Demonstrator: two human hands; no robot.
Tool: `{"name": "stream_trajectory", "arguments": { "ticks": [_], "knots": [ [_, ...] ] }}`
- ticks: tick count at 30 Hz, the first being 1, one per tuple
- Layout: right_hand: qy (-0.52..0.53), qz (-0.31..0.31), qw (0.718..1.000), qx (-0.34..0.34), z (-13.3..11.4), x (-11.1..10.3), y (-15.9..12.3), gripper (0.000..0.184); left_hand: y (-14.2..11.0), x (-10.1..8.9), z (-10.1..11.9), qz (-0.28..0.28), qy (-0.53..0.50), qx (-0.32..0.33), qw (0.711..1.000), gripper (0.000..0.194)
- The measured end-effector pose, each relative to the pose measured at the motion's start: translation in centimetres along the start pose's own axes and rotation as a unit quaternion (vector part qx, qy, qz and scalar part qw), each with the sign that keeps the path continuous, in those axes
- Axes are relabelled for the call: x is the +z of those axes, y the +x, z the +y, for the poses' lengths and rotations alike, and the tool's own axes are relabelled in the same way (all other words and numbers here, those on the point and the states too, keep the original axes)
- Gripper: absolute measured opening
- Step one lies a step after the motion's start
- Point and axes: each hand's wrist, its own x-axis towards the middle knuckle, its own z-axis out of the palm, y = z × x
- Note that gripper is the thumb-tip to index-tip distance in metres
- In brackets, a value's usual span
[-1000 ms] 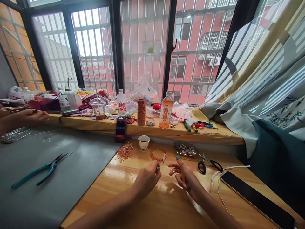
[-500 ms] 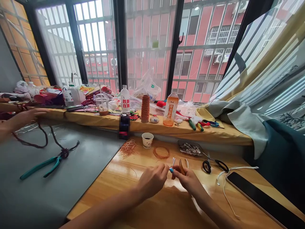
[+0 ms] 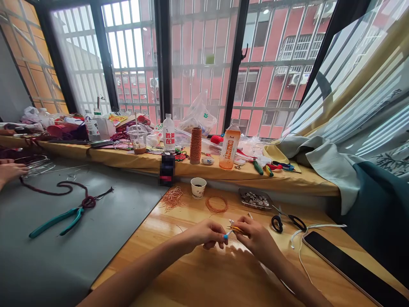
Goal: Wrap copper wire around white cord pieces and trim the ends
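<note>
My left hand (image 3: 207, 233) is closed, its fingertips pinching a white cord with a small bright blue piece (image 3: 225, 236) on it. Just to the right, my right hand (image 3: 254, 236) is wrapped around golden-brown tweezers (image 3: 235, 229), whose tips point left toward the cord. Whether the tips grip the cord is too small to tell. Both hands are close together above the wooden table (image 3: 179, 277). A length of white cord trails below my right forearm.
Behind my hands stand a paper cup (image 3: 198, 188) of dark liquid, coiled copper-coloured cord (image 3: 216, 204) and a tray of beads (image 3: 255, 199). Scissors (image 3: 277, 224) and a phone (image 3: 351, 268) lie right. At left, a co-worker's hand (image 3: 11, 170) is near dark cord and teal pliers (image 3: 54, 223).
The tweezers have swung from pointing up to pointing left, and my right hand has turned over toward the cord. The blue piece is slightly lower left. The co-worker's hand has drawn back left.
</note>
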Motion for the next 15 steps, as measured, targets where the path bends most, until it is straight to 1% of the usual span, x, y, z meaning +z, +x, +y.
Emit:
{"name": "stream_trajectory", "arguments": {
  "ticks": [3,5,7,9,11,13,15],
  "knots": [
    [-0.118,0.037,0.991,-0.046,0.2,0.6,-0.4,0.022,0.3,-0.3,-0.5,-0.043,-0.057,0.000,0.997,0.026],
    [-0.186,0.052,0.977,-0.087,0.5,1.0,-0.6,0.023,0.5,-0.3,-0.9,-0.053,-0.066,-0.004,0.996,0.025],
    [-0.227,0.056,0.965,-0.118,0.7,1.4,-0.8,0.022,0.6,-0.3,-1.2,-0.053,-0.061,-0.012,0.997,0.024],
    [-0.241,0.062,0.960,-0.131,0.8,1.6,-0.9,0.025,0.6,0.0,-1.2,-0.056,-0.052,-0.020,0.997,0.026],
    [-0.234,0.082,0.960,-0.130,0.9,1.7,-0.9,0.035,0.5,0.3,-1.1,-0.046,-0.046,-0.020,0.998,0.024],
    [-0.217,0.116,0.960,-0.131,1.1,1.8,-0.7,0.044,0.5,0.6,-1.0,-0.022,-0.049,-0.011,0.998,0.022],
    [-0.206,0.158,0.956,-0.139,1.3,1.8,-0.5,0.045,0.7,0.8,-1.1,0.012,-0.062,0.002,0.998,0.025]
  ]
}}
